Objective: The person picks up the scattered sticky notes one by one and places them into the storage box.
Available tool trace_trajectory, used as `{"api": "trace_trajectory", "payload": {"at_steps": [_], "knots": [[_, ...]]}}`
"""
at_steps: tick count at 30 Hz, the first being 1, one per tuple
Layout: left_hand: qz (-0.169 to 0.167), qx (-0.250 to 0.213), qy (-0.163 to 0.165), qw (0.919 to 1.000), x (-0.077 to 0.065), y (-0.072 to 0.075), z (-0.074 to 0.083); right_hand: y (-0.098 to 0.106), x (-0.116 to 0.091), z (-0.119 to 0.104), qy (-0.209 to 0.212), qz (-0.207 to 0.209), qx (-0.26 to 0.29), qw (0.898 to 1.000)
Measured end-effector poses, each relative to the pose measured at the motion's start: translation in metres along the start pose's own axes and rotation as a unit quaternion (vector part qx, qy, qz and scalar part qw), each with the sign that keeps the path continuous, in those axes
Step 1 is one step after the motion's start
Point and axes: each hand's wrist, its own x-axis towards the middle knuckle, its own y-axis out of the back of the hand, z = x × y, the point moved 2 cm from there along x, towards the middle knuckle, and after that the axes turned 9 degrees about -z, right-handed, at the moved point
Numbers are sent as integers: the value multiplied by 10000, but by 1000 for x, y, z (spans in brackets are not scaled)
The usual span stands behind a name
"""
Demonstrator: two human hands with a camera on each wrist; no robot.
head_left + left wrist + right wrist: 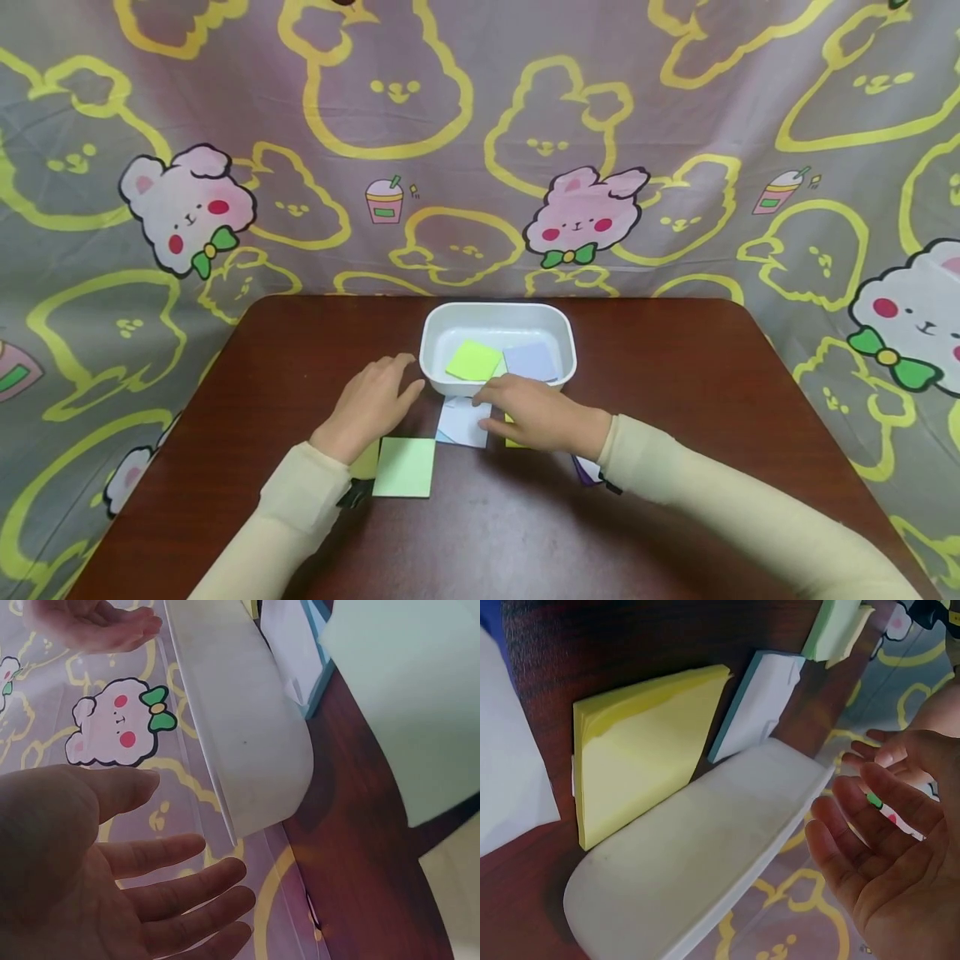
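Note:
A white basin (435, 329) stands toward the back of the table, holding a lime green sticky-note pad (472, 360) and a lavender sticky-note pad (531, 362); a sliver of pale green shows between them. My left hand (371, 408) hovers by its left front corner, fingers spread loosely and holding nothing. Over the basin's front edge is my right hand (543, 414), palm bare in the right wrist view. In front of the basin lie a whitish pad (462, 423) with a blue edge, a yellow pad (649, 754) partly under my right hand, and a light green pad (405, 467).
A darker yellow pad (366, 463) lies partly hidden under my left wrist. Beneath my right wrist shows a white-and-purple pad (587, 469). The brown table (480, 542) meets a cartoon-printed curtain (450, 183) at its back and sides.

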Motion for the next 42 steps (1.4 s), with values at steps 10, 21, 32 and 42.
{"api": "trace_trajectory", "payload": {"at_steps": [10,21,32,42], "knots": [[-29,108,51,9999,-7,-2,-14,-10,3,-5,302,31,-257,9992],[-296,334,219,9988,-17,-2,-29,-17,9,-11,557,56,-489,9972],[-640,454,360,9963,-29,3,-47,-22,14,-18,565,6,-535,9970],[-1237,543,535,9894,-38,0,-59,-25,19,-20,622,91,-535,9966]]}}
